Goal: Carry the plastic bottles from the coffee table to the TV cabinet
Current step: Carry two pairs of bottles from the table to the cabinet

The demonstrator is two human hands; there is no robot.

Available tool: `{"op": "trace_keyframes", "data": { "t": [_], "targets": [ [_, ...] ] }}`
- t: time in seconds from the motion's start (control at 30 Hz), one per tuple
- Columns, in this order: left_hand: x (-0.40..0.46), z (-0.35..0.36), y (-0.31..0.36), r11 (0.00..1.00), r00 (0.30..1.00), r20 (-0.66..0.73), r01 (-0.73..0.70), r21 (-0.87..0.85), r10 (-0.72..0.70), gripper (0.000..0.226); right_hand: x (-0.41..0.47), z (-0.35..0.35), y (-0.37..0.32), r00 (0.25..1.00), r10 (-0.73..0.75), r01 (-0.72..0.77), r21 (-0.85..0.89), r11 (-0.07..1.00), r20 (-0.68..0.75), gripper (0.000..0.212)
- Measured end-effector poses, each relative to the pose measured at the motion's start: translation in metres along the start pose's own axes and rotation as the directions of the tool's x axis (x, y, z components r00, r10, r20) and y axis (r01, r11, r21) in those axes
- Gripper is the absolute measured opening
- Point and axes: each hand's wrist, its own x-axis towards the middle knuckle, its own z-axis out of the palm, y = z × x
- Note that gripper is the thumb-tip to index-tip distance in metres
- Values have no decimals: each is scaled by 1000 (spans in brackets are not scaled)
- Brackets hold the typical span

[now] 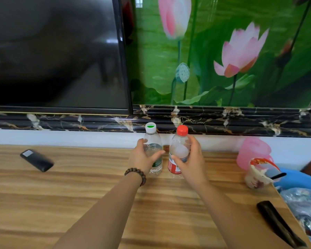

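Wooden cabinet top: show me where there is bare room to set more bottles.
Bare wood lies between the black remote and the left hand, and across the near middle between the forearms. The right end is crowded: pink plastic jug, paper cup, black case.

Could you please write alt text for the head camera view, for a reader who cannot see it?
A person's left hand grips a white-capped bottle and the right hand a red-capped bottle, both upright on a wooden TV cabinet beneath a dark television. A black remote lies to the left; a pink jug stands at right.
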Motion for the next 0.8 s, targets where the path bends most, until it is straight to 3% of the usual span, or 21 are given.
{"op": "trace_keyframes", "data": {
  "t": [0.53,0.8],
  "targets": [
    [14,-1,7,1000,1000,18,12,-23,-12,78,26,22,0,1000,-1,1,-17,1000,4,80],
    [10,-1,10,992,995,56,86,-90,-82,94,24,21,2,997,75,-75,11,997,3,94]
  ]
}}
